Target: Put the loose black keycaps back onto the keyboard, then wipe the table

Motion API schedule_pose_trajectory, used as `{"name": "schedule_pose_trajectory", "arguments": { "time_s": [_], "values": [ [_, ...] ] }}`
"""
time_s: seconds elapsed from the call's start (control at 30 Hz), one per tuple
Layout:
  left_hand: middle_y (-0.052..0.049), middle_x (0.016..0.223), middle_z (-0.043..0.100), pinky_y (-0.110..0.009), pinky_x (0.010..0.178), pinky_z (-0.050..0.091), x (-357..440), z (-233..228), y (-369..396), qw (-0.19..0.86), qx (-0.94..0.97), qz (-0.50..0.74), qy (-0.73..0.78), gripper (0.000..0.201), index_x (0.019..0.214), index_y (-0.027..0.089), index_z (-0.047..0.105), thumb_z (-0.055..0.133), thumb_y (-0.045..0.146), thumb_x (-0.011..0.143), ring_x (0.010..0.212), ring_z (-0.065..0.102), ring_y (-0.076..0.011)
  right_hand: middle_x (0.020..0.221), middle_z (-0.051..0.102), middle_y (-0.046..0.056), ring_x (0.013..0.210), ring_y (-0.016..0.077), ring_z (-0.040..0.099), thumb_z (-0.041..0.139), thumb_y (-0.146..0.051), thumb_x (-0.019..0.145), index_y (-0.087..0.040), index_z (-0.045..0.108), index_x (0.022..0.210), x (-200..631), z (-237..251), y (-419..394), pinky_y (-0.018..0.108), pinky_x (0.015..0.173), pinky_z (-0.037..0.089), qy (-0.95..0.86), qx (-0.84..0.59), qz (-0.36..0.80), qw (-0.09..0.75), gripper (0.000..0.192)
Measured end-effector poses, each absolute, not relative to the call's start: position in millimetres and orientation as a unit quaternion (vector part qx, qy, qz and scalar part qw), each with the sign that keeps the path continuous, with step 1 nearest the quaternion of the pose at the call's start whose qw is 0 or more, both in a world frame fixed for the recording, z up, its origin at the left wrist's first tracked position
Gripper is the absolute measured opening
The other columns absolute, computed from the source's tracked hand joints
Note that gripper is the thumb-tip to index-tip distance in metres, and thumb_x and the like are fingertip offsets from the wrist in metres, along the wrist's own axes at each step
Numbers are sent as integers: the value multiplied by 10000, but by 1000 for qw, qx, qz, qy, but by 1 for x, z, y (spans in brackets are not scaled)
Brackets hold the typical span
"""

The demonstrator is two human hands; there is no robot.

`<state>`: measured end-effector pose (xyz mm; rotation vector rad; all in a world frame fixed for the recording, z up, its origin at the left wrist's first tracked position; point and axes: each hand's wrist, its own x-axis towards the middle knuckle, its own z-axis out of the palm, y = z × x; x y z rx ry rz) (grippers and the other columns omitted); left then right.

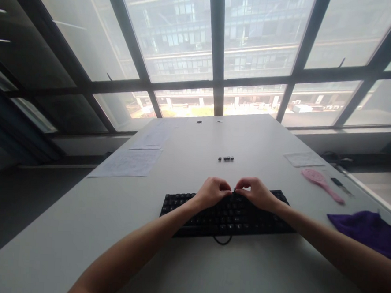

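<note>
A black keyboard (240,224) lies on the white table, its cable looping out at the near edge. Both my hands are over its far edge, close together with fingertips almost meeting. My left hand (213,191) is closed in a pinch, and whatever it may hold is too small to make out. Thumb and forefinger of my right hand (254,193) are pinched round a small dark piece that looks like a keycap (234,190). Beyond the keyboard sit several loose black keycaps (228,158) in a short row. My hands and forearms hide part of the keys.
On the right of the table (188,163) lie a pink hairbrush (322,183), a small dark-handled tool (340,185), a purple cloth (369,232) and a flat pale sheet (303,159). Paper sheets (128,162) lie at the left edge. Large windows stand behind.
</note>
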<state>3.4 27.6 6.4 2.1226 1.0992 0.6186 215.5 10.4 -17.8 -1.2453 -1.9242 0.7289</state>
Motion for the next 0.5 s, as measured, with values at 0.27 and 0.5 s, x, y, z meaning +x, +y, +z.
{"name": "schedule_pose_trajectory", "arguments": {
  "time_s": [0.27, 0.5],
  "values": [
    [-34, 790, 777, -264, 714, 509, 6, -2, 27, 357, 788, 271, 422, 136, 844, 162, 801, 694, 229, 793, 773, 709, -190, 796, 760, 12, 790, 198, 685, 669, -184, 809, -205, 757, 802, 212, -27, 8, 324, 791, 505, -744, -480, 291, 362, 90],
    [-32, 819, 770, -273, 759, 530, 2, -8, 22, 303, 813, 293, 401, 105, 851, 190, 800, 708, 184, 801, 775, 702, -179, 838, 749, 24, 821, 205, 675, 655, -165, 854, -206, 739, 828, 210, -22, 0, 331, 801, 498, -774, -469, 226, 361, 98]
  ]
}}
